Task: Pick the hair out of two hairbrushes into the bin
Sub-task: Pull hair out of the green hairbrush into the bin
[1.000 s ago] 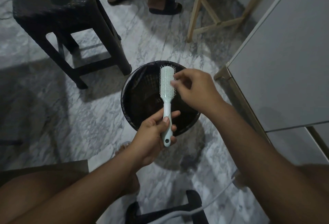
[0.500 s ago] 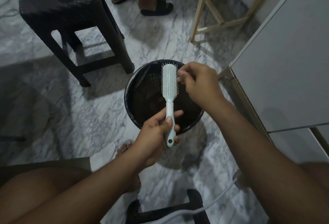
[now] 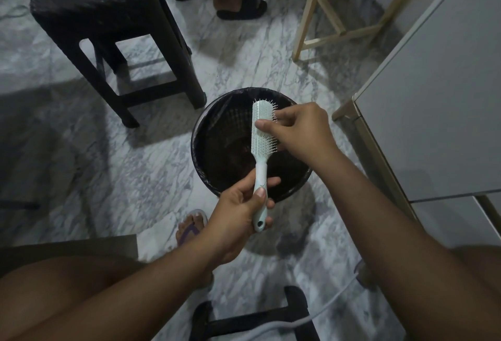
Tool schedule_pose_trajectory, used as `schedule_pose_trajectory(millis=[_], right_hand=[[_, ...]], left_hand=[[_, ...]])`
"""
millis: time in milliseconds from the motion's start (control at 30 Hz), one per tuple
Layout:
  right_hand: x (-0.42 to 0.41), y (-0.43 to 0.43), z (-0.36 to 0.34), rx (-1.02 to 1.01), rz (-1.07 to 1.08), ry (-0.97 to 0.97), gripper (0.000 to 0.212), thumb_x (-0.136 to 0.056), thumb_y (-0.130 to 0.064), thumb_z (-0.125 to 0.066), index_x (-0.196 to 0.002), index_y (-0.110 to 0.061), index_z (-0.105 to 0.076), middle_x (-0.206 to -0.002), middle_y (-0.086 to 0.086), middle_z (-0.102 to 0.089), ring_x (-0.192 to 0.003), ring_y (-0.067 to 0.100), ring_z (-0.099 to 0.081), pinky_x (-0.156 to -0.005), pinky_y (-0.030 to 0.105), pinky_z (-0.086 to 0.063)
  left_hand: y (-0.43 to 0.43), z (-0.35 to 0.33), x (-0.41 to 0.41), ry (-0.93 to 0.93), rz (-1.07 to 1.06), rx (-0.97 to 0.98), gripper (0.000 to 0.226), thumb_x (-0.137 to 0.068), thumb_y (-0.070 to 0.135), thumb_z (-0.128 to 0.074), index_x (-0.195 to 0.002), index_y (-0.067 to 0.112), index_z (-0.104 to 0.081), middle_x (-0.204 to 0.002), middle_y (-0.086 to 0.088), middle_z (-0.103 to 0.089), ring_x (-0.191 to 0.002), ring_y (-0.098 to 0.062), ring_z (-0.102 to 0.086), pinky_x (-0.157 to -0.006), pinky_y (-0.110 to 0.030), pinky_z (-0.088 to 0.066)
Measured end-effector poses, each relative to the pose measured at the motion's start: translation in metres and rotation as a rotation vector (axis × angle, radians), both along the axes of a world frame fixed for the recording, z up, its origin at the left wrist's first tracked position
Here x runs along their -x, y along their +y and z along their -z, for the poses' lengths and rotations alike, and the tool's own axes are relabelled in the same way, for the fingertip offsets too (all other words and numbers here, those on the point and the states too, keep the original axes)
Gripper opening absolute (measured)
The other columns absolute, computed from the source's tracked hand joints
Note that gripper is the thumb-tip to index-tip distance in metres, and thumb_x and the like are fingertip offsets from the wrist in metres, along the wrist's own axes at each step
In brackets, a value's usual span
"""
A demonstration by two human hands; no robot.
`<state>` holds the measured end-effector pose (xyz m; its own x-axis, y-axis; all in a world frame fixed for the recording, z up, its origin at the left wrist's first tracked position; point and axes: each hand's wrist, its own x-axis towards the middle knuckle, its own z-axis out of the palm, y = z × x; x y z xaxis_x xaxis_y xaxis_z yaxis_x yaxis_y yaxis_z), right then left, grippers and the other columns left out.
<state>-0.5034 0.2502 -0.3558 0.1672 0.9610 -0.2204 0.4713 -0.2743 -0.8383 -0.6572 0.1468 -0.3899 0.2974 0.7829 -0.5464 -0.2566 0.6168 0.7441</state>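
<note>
A pale mint hairbrush (image 3: 259,148) is held upright over the round black bin (image 3: 206,148), which has a dark liner and stands on the marble floor. My left hand (image 3: 238,213) grips the brush's handle. My right hand (image 3: 301,131) rests on the head of the brush, thumb on its back and fingers in the bristles on the right side. Any hair between those fingers is too small to see. Only one brush is in view.
A black stool (image 3: 108,28) stands at the upper left with a white cylinder and a cloth on it. Another person's feet in black slippers (image 3: 238,7) are beyond the bin. A wooden frame (image 3: 320,9) and a grey cabinet (image 3: 433,96) lie to the right.
My right hand moved from beside the bristles onto the brush head, pinching it between thumb and fingers. The brush has turned slightly, bristles now facing right. My left hand keeps its hold.
</note>
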Motion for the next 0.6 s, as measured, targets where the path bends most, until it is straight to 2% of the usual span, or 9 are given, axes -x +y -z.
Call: schedule_pose_trajectory(millis=[67, 233, 333, 433, 600], right_hand=[[-0.002, 0.002, -0.003, 0.037, -0.039, 0.054, 0.027, -0.079, -0.030, -0.084, -0.095, -0.009, -0.078, -0.077, 0.002, -0.077, -0.064, 0.013, -0.075, -0.061, 0.026, -0.063], [-0.010, 0.008, -0.007, 0.094, -0.052, 0.267, 0.022, -0.084, -0.013, -0.080, -0.101, 0.001, -0.076, -0.088, 0.018, -0.077, -0.082, 0.034, -0.077, -0.074, 0.040, -0.065], [-0.015, 0.010, -0.011, 0.037, -0.048, 0.189, 0.017, -0.080, -0.016, -0.084, -0.090, -0.003, -0.078, -0.072, 0.012, -0.076, -0.064, 0.022, -0.076, -0.063, 0.031, -0.064], [-0.018, 0.013, -0.014, -0.032, -0.023, 0.092, 0.013, -0.084, -0.021, -0.081, -0.085, -0.008, -0.077, -0.066, 0.009, -0.074, -0.047, 0.006, -0.065, -0.048, 0.016, -0.051], [-0.027, 0.014, -0.010, -0.082, 0.039, 0.101, 0.011, -0.089, -0.022, -0.075, -0.082, -0.014, -0.075, -0.077, 0.016, -0.074, -0.049, 0.003, -0.059, -0.052, 0.019, -0.051]], left_hand=[[-0.002, -0.001, 0.000, -0.047, -0.012, 0.034, 0.044, -0.103, 0.006, -0.047, -0.142, 0.026, -0.054, -0.126, 0.001, -0.070, -0.079, -0.015, -0.053, -0.065, -0.033, -0.047], [-0.002, -0.004, 0.000, -0.169, -0.052, 0.085, 0.042, -0.102, 0.004, -0.046, -0.140, 0.021, -0.056, -0.130, -0.002, -0.069, -0.077, -0.014, -0.054, -0.063, -0.031, -0.047], [-0.001, -0.005, -0.001, -0.198, -0.070, 0.111, 0.041, -0.102, 0.004, -0.046, -0.139, 0.019, -0.057, -0.130, -0.003, -0.069, -0.075, -0.013, -0.055, -0.061, -0.029, -0.049], [0.004, -0.005, 0.000, -0.234, -0.116, 0.136, 0.038, -0.101, 0.004, -0.047, -0.133, 0.017, -0.062, -0.128, -0.004, -0.070, -0.074, -0.013, -0.056, -0.059, -0.028, -0.050], [0.012, -0.006, 0.002, -0.256, -0.139, 0.121, 0.035, -0.102, 0.003, -0.046, -0.131, 0.013, -0.063, -0.129, -0.005, -0.069, -0.074, -0.013, -0.056, -0.059, -0.029, -0.049]])
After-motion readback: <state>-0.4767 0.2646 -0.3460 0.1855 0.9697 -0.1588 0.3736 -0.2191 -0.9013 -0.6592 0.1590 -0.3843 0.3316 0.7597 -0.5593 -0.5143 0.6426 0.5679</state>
